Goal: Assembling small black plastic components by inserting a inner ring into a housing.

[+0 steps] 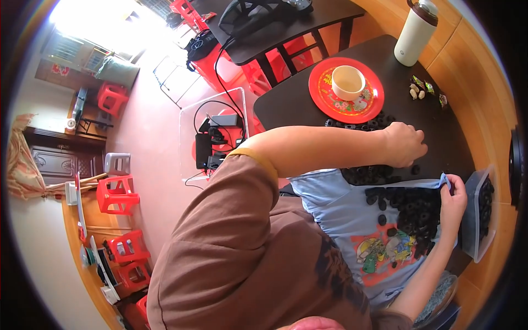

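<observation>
My left hand (pixel 406 144) reaches across over the dark table, back upward and fingers curled in, just above loose small black pieces (pixel 366 175). Whether anything is in its fingers is hidden. At the table's right side my right hand (pixel 454 193) pinches the raised edge of a light blue printed cloth (pixel 324 192), which looks like a T-shirt, spread over my lap. A heap of small black ring-like pieces (pixel 415 212) lies on this cloth, next to my right hand. More such pieces fill a clear plastic box (pixel 472 223) just right of that hand.
On the dark table (pixel 291 107) stand a red round tray (pixel 322 96) holding a cream cup (pixel 348 82), and a white flask (pixel 416 34). Peanuts and wrapped sweets (pixel 421 88) lie by the wooden wall. To the left, red stools (pixel 117 195) and a clear-topped stand with cables (pixel 184 137) occupy the floor.
</observation>
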A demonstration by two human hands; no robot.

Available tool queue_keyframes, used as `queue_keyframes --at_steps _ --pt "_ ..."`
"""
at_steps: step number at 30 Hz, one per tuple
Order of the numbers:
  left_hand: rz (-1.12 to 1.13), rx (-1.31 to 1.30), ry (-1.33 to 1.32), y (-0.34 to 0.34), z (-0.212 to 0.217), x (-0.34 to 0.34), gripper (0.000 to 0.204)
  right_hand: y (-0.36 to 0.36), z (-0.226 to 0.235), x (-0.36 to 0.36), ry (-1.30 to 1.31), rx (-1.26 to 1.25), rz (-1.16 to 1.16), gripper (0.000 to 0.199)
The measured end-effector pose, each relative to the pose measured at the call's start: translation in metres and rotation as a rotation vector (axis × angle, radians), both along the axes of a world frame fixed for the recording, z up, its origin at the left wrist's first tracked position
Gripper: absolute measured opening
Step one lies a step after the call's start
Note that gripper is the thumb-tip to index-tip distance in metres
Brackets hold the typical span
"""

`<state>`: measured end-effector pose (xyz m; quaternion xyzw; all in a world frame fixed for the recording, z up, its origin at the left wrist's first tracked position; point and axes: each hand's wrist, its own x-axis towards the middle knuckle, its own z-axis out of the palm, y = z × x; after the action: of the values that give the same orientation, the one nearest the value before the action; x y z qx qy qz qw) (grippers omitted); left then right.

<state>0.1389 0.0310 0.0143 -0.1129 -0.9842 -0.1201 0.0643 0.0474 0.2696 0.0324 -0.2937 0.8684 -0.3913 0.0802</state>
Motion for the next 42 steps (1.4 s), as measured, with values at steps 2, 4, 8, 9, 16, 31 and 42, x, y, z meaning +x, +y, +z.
queue_keyframes --at_steps 2,4,8,9,16,31,42 --pt "0.0 0.003 -0.039 -0.002 0.001 -0.001 0.031 -0.006 -0.006 -0.005 -0.082 0.06 0.004 0.011" --pt "-0.016 -0.013 -0.008 -0.003 0.0 -0.001 0.029 -0.011 -0.013 -0.01 -0.002 0.114 0.0 0.011" --pt "-0.033 -0.03 -0.035 -0.006 0.0 -0.004 0.031 -0.019 -0.026 -0.027 -0.077 0.101 0.014 0.009" --pt "-0.034 -0.027 -0.038 -0.006 0.001 -0.005 0.031 -0.02 -0.028 -0.032 -0.108 0.11 0.023 0.009" --pt "0.02 -0.004 -0.083 -0.012 0.006 -0.008 0.031 -0.021 -0.038 -0.05 -0.298 -0.044 0.075 0.01" --pt "-0.218 0.476 0.016 0.077 0.019 0.014 0.014 -0.021 -0.035 -0.044 -0.357 -0.064 0.068 0.017" --pt "-0.381 0.472 0.291 0.067 0.024 0.021 0.044 -0.013 -0.023 -0.041 -0.295 -0.092 0.228 0.014"
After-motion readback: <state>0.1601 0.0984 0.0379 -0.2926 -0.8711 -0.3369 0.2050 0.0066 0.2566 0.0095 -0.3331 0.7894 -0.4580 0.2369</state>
